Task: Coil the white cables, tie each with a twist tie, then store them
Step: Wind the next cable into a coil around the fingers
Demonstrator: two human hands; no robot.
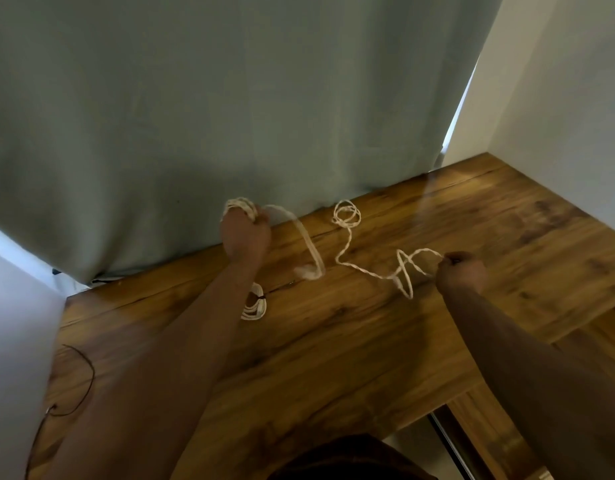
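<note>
Left hand (244, 235) curled tight around looped turns of thin, twisted white cable (347, 263), near the grey-green curtain (195, 116). Right hand (461, 273) pinching the same cable, its slack squiggling over glossy wood-grain table (333, 341). Tied white coil (255, 304) lying flat beside left forearm.

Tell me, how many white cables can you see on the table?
2. One loose white cable runs from the left hand to the right hand. One tied coil lies beside the left forearm, partly hidden. More may hide under the arms.
</note>
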